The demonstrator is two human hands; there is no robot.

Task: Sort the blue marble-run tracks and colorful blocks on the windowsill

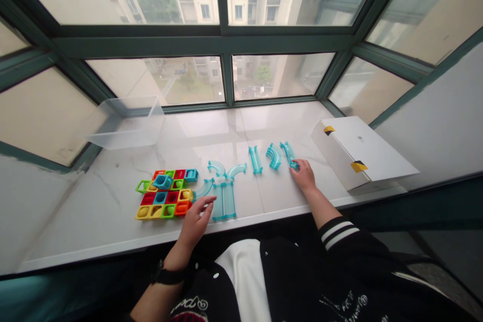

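Observation:
My left hand (195, 221) rests near the sill's front edge, fingers loosely stretched, a fingertip touching the right side of a block of coloured square tiles (166, 195). A blue cube piece (163, 181) sits on top of the tiles. Several clear teal track pieces lie in a row: straight ones (224, 201), curves (226, 169), a short straight (255, 159) and curved ones (274, 156). My right hand (303, 175) pinches the near end of the rightmost teal curved track (288, 153).
A clear plastic tub (126, 122) stands at the back left of the white marble sill (113, 211). A white cardboard box (358, 153) with yellow-black tape lies at the right. Windows close in behind.

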